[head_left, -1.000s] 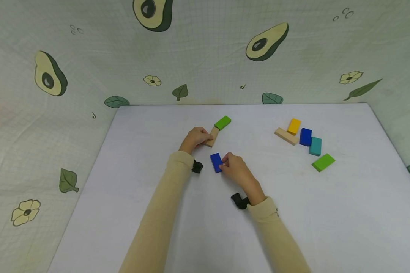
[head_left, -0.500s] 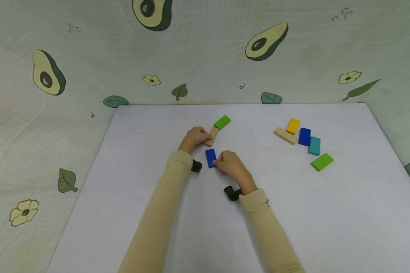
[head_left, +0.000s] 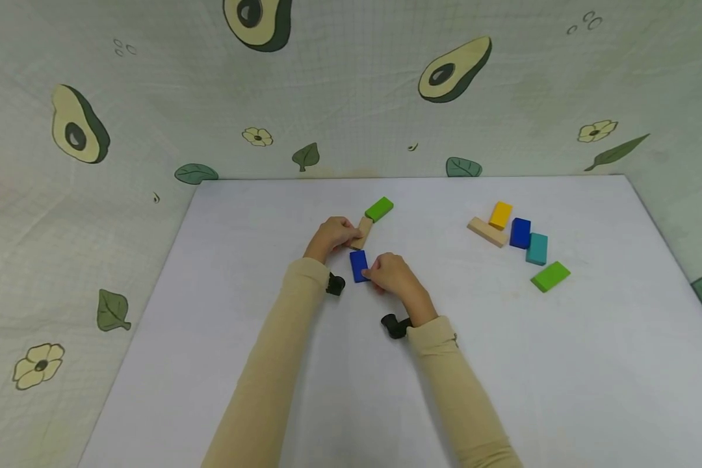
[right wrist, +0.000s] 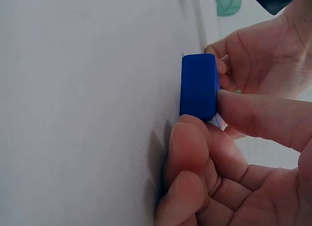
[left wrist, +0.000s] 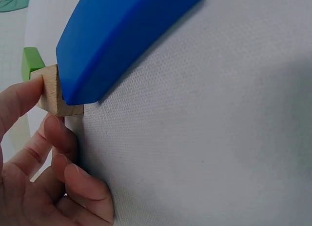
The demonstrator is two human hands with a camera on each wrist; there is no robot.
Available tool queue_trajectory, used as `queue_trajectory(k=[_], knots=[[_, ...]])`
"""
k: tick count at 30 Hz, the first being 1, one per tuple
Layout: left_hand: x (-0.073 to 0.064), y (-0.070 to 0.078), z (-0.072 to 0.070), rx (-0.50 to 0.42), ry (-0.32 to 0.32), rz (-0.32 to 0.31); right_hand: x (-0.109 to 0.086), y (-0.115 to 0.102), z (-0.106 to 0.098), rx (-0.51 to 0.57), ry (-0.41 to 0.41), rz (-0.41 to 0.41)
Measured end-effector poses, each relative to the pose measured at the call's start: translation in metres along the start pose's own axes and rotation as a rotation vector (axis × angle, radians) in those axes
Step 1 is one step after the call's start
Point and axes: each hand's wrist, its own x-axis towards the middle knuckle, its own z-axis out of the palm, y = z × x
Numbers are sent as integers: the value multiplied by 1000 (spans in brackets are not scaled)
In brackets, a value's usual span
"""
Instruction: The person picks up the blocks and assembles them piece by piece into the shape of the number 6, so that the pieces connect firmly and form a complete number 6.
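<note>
In the head view a plain wooden block (head_left: 364, 231) lies with its far end at a green block (head_left: 379, 208). My left hand (head_left: 332, 236) pinches the wooden block from the left; in the left wrist view a finger (left wrist: 29, 96) rests against its end. My right hand (head_left: 395, 275) holds a blue block (head_left: 358, 265) by its near right side, thumb (right wrist: 243, 109) on the upper face and fingers curled at the edge. The blue block lies flat, its far end right at the near end of the wooden block.
On the right of the white table (head_left: 591, 364) lies a loose group: a second wooden block (head_left: 487, 232), a yellow block (head_left: 500, 214), another blue block (head_left: 520, 233), a teal block (head_left: 536, 249) and another green block (head_left: 550, 276). An avocado-print cloth (head_left: 351, 84) hangs behind.
My right hand has slid the blue block away from me and slightly left, up to the wooden block. My left hand stays in place on the wooden block.
</note>
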Motion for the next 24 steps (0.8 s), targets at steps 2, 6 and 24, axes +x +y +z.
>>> queue_trajectory(k=[2, 6, 24], knots=[[-24, 11, -7, 3, -6, -19, 0, -1, 0, 2, 2, 5], [-29, 14, -9, -6, -14, -19, 0, -1, 1, 2, 6, 19], [-4, 3, -2, -15, -15, -30, 0, -2, 1, 2, 13, 35]])
